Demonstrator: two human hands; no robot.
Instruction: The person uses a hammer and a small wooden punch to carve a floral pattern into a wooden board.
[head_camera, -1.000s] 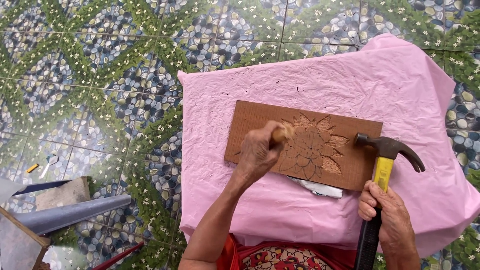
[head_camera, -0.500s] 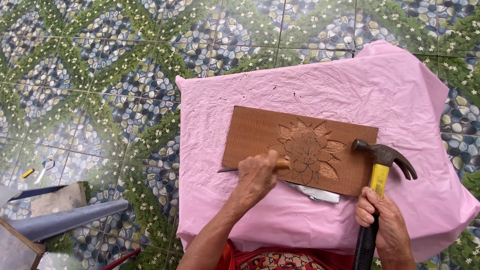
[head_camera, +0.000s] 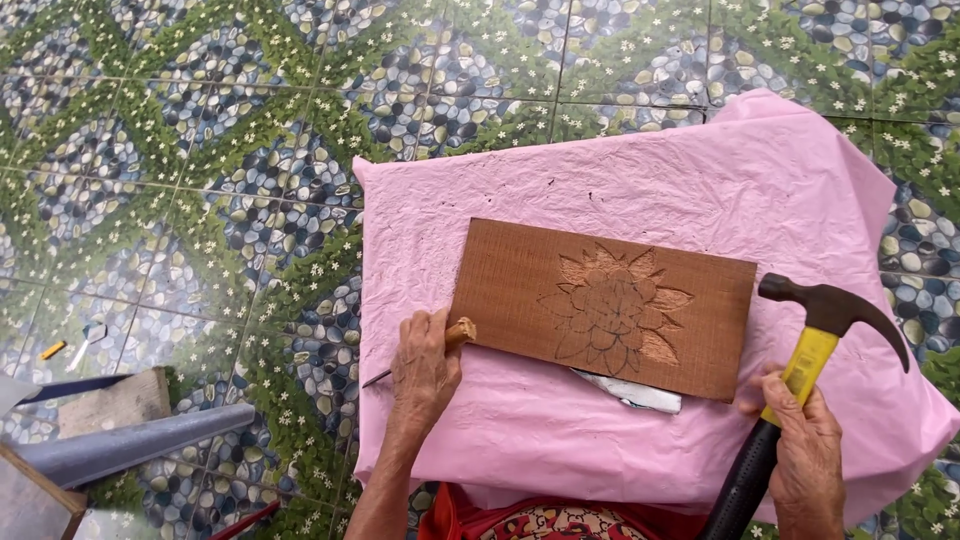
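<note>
My left hand is clenched round the slim, stiff chisel at its wooden handle; my right hand clamps the head-heavy hammer low on its grip.

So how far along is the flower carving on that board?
Done: the flower is fully outlined on the board, with a few outer petals cut paler. In hand: the left hand holds the chisel off the board's edge, and the right hand grips the hammer. Left: the inner petals show only lines.
</note>
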